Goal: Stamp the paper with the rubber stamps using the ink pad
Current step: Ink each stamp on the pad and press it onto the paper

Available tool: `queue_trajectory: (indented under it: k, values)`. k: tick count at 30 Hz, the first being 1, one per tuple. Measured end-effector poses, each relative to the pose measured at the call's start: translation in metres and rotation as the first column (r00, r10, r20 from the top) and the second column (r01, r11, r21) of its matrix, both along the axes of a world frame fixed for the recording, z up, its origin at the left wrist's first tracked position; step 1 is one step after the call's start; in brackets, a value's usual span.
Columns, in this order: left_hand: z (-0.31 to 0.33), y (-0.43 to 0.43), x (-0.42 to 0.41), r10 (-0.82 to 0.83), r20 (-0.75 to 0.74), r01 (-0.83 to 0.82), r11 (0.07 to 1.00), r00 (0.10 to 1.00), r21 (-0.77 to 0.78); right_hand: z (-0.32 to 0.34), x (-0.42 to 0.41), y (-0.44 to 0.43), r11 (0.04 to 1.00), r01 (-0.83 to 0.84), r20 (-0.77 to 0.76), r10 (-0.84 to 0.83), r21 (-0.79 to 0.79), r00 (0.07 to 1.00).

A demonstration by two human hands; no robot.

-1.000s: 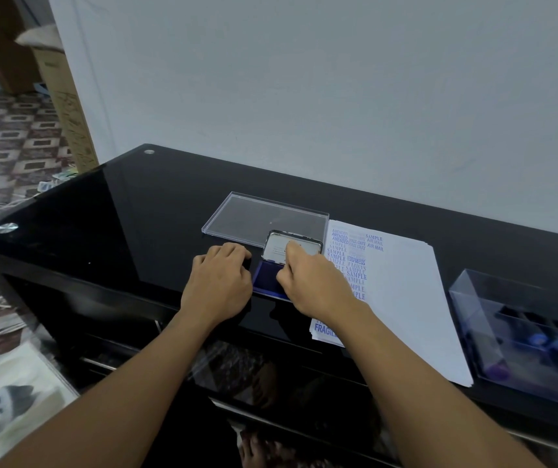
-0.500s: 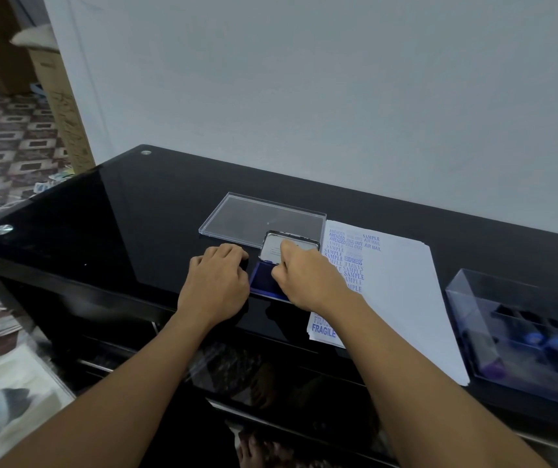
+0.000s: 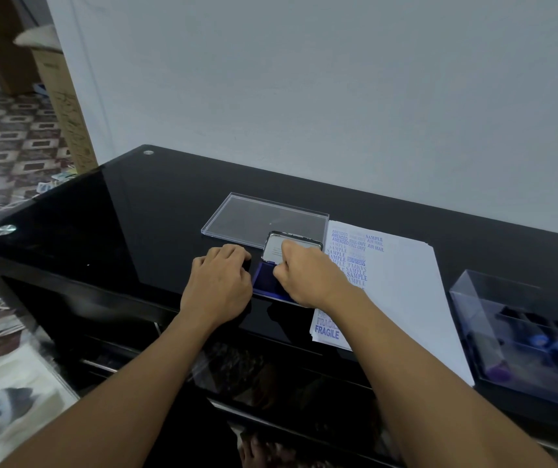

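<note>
Two hands hold the places they had half a second ago on the black glass table (image 3: 129, 211), with no shift visible beyond a slight change of camera framing. The right hand (image 3: 304, 276) lies over the ink pad (image 3: 264, 279), fingers curled down onto the blue surface and the forefinger knuckle against the pad's raised lid (image 3: 272, 248); whatever it may be gripping is hidden beneath the palm, so its grasp cannot be told. The left hand (image 3: 218, 285) rests at 9 o'clock of the ink pad, knuckles up and fingers curled toward the pad's edge; whether it holds anything cannot be told either. The paper (image 3: 402, 292) lies at 3 o'clock of the pad, touching it, its near-left part under the right wrist. Blue imprints crowd its left side: AMENDED, SAMPLE and AIR MAIL at the top, SAMPLE repeated down the column, FRAGILE at the near corner. A clear plastic cover (image 3: 257, 214) lies flat at 12 o'clock of the pad, just behind the raised lid. A clear box (image 3: 467, 298) stands at 3 o'clock beyond the paper, with blurred blue-topped stamps (image 3: 541, 342) inside.
</note>
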State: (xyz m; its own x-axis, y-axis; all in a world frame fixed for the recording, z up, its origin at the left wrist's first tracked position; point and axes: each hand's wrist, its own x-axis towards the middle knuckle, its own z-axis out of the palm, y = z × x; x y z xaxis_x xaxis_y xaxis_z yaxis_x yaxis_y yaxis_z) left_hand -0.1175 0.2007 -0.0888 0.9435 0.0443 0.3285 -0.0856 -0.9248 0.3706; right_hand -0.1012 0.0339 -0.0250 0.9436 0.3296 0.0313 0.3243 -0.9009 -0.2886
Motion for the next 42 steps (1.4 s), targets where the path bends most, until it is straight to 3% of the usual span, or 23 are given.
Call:
queue_trajectory:
  k: [12, 21, 34, 42]
  values:
    - [-0.001, 0.0, 0.0, 0.0, 0.006, 0.0, 1.0, 1.0, 0.005, -0.01, -0.016, -0.006, 0.997, 0.012, 0.095, -0.019, 0.072, 0.995]
    - [0.0, 0.0, -0.001, 0.002, 0.01, -0.002, 1.0, 1.0, 0.001, 0.003, 0.0, 0.003, 1.0, 0.008, -0.013, -0.008, -0.022, 1.0]
    - [0.0, -0.001, 0.0, -0.003, -0.01, 0.003, 1.0, 1.0, 0.0, -0.01, -0.015, -0.005, 0.998, 0.015, 0.094, -0.021, 0.061, 0.995]
    - [0.0, 0.0, 0.0, -0.002, -0.013, 0.002, 1.0, 1.0, 0.002, -0.002, -0.004, 0.001, 0.999, 0.043, 0.012, -0.043, 0.011, 0.999]
